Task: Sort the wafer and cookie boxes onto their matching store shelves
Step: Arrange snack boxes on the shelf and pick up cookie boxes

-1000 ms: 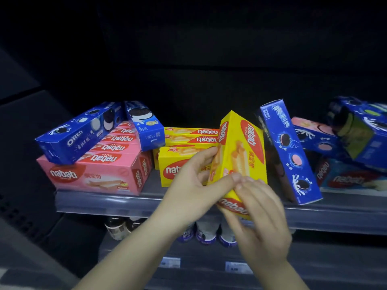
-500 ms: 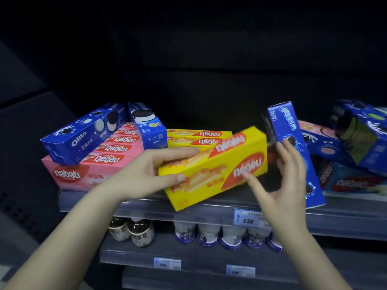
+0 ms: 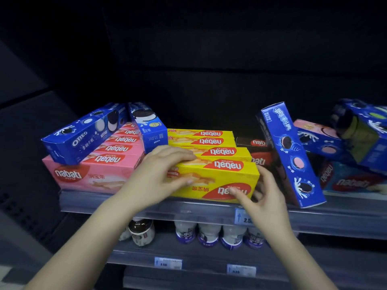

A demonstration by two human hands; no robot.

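Observation:
A yellow nabati wafer box [image 3: 213,181] lies flat on the shelf [image 3: 188,210], upside down, at the front of a row of yellow nabati boxes [image 3: 201,141]. My left hand [image 3: 159,172] grips its left end, fingers over the top and thumb on the front face. My right hand [image 3: 263,197] holds its right end, thumb on the front and fingers round the side. Pink nabati boxes [image 3: 92,174] lie to the left, with two blue Oreo boxes [image 3: 83,135] on them.
A blue Oreo box [image 3: 291,155] leans upright just right of my right hand, in front of brown nabati boxes [image 3: 255,143]. More blue Oreo boxes [image 3: 364,132] and a blue nabati box [image 3: 351,183] are piled far right. Small bottles [image 3: 209,233] stand on the lower shelf.
The yellow box went from upright in both hands, through a tilt, to lying flat at the front of the yellow row. My right hand moved back onto its right end.

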